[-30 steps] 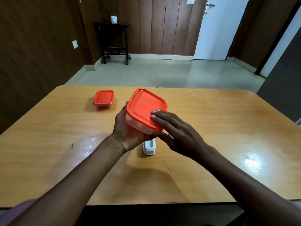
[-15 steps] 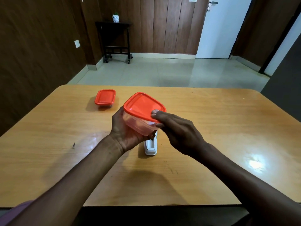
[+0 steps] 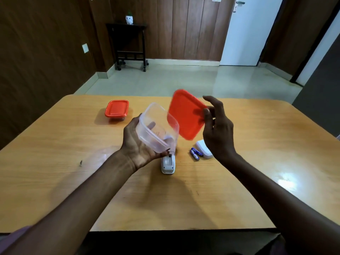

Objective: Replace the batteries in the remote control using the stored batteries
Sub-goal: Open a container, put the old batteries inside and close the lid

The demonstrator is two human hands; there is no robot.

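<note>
1. Orange-lidded small clear plastic box point(image 3: 116, 111) sits toward the far left corner of the tan wooden table point(image 3: 55, 162), lid on, well apart from both hands.
2. Over to the left hand point(image 3: 139, 142): palm up, fingers wrapped under and around a clear, square plastic container point(image 3: 156, 129), held above the table and tilted, its open mouth facing up and to the right. Whether anything lies inside, the blur does not let me say.
3. Just below that container, near the middle of the table, lies the white remote control point(image 3: 167, 165), long axis running away from the near edge; its far end is hidden behind the container and the left hand's fingers. A dark patch shows on its upper face.
4. Next, the orange square plastic lid point(image 3: 185, 115), off its container and up in the air, tilted, its left edge overlapping the container's rim in this view.
5. Right hand point(image 3: 217, 129) pinches that lid at its right edge, thumb on the near face, forefinger raised free above.
6. Down on the table, two small blue batteries point(image 3: 195, 154) lie side by side, just right of the remote.
7. Touching or nearly touching them, a white rounded plastic piece point(image 3: 203, 149) rests partly hidden behind the right wrist.
</note>
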